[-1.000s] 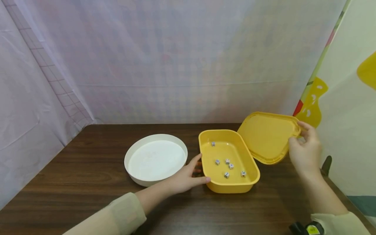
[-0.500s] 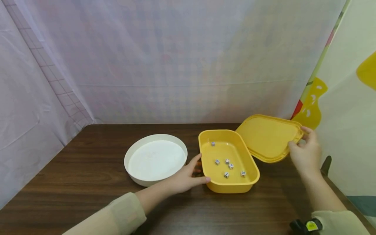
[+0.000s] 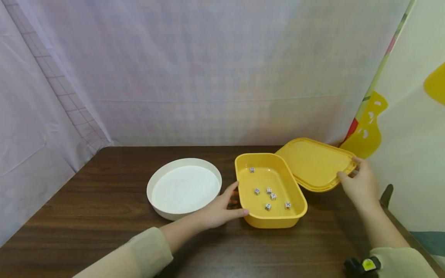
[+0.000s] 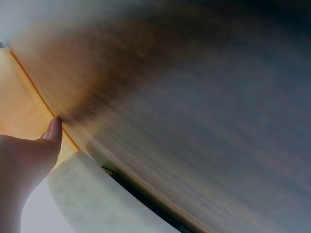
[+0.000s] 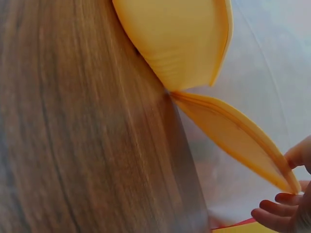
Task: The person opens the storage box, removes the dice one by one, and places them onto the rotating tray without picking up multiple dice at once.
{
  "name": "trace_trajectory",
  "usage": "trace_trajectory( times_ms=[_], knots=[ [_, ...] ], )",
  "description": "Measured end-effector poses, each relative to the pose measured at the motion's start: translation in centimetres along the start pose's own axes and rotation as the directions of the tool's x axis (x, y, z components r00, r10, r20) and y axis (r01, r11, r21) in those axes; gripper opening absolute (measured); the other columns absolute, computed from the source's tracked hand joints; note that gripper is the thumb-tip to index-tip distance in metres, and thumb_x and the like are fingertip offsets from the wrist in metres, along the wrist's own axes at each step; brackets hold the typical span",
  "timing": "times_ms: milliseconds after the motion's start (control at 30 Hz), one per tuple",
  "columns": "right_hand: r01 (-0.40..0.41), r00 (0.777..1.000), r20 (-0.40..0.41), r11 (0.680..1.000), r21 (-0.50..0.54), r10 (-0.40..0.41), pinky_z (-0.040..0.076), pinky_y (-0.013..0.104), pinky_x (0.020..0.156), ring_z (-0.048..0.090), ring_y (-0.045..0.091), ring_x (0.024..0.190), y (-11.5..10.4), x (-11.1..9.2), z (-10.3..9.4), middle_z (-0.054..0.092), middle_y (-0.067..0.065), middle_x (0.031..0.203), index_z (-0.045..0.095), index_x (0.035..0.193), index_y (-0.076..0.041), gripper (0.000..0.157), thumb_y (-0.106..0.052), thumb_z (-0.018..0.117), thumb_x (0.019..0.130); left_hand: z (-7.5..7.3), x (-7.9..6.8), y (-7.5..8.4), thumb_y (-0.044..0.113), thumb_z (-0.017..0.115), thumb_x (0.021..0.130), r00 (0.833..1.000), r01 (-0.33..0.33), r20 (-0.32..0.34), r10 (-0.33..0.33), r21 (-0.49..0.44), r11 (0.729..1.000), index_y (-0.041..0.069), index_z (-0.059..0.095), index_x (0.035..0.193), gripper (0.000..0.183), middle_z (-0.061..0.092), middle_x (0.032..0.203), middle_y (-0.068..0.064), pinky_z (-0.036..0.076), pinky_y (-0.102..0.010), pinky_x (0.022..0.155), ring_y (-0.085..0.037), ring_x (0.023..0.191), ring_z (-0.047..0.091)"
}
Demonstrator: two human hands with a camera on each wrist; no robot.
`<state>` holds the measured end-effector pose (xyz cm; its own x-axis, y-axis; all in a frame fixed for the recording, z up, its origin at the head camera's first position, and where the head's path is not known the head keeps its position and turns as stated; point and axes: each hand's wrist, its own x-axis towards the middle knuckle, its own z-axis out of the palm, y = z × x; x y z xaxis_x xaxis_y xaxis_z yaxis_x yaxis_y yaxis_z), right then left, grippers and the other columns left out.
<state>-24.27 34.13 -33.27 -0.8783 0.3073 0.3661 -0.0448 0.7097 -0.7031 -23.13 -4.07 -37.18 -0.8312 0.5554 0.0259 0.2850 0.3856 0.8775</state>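
A yellow rectangular box [image 3: 245, 181] stands on the table in the head view, with several white dice [image 3: 269, 190] scattered over its floor. My left hand [image 3: 222, 208] rests against its left side, thumb at the near left corner and fingers outstretched along the outer wall. In the left wrist view, a straight digit of the left hand [image 4: 34, 155] touches the box. My right hand [image 3: 363, 185] pinches the right end of the yellow lid [image 3: 314, 164], tilted beside the box. The right wrist view shows the lid [image 5: 238, 141] from its edge, thumb on one face.
A round white tray [image 3: 184, 189] with a low rim stands left of the box, close to my left forearm. A pale curtain [image 3: 208, 77] hangs behind the dark wooden table [image 3: 87, 216]. At the right, a patterned sheet [image 3: 410, 154] borders the table's edge.
My right hand has lowered the lid's right end a little, so the lid lies flatter beside the box. The left hand, box and dice have stayed nearly still.
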Motion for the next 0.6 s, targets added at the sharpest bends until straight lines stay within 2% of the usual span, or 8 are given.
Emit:
trace_trajectory(
  times_ms=[100, 200, 333, 600],
  knots=[
    [0.012, 1.000, 0.018, 0.999, -0.043, -0.011, 0.043, 0.040, 0.072, 0.048, 0.052, 0.104, 0.4, 0.1, 0.1, 0.040, 0.043, 0.128, 0.028, 0.138, 0.018, 0.064, -0.016, 0.056, 0.092, 0.0, 0.0, 0.1, 0.033, 0.068, 0.089, 1.000, -0.001, 0.002, 0.001, 0.004, 1.000, 0.012, 0.013, 0.154, 0.087, 0.045, 0.139, -0.015, 0.038, -0.040, 0.099, -0.028, 0.121, 0.050],
    [0.024, 0.999, 0.049, 0.997, -0.074, -0.020, 0.035, 0.060, 0.085, 0.042, 0.055, 0.108, 1.0, 0.3, 0.2, 0.038, 0.044, 0.127, 0.029, 0.135, 0.021, 0.063, -0.016, 0.056, 0.091, 0.0, 0.0, 0.1, 0.033, 0.068, 0.090, 1.000, 0.002, 0.003, -0.002, 0.012, 1.000, 0.012, 0.013, 0.154, 0.087, 0.046, 0.139, -0.014, 0.038, -0.040, 0.099, -0.028, 0.121, 0.050],
    [0.041, 0.994, 0.105, 0.994, -0.097, -0.031, 0.028, 0.065, 0.092, 0.035, 0.060, 0.114, 1.6, 0.4, 0.2, 0.036, 0.048, 0.125, 0.027, 0.131, 0.025, 0.062, -0.010, 0.055, 0.088, -0.1, 0.1, 0.1, 0.034, 0.067, 0.090, 1.000, 0.008, 0.006, -0.009, 0.015, 1.000, 0.013, 0.012, 0.154, 0.087, 0.045, 0.139, -0.013, 0.038, -0.040, 0.100, -0.028, 0.122, 0.049],
    [0.033, 0.978, 0.209, 0.989, -0.147, -0.001, 0.027, 0.066, 0.092, 0.031, 0.063, 0.115, 2.2, 0.3, 0.2, 0.031, 0.050, 0.126, 0.020, 0.132, 0.028, 0.066, -0.008, 0.053, 0.087, -0.1, 0.1, 0.0, 0.036, 0.066, 0.090, 1.000, 0.011, 0.012, -0.012, 0.020, 1.000, 0.014, 0.012, 0.154, 0.087, 0.044, 0.140, -0.012, 0.038, -0.040, 0.100, -0.028, 0.123, 0.048]
  ],
)
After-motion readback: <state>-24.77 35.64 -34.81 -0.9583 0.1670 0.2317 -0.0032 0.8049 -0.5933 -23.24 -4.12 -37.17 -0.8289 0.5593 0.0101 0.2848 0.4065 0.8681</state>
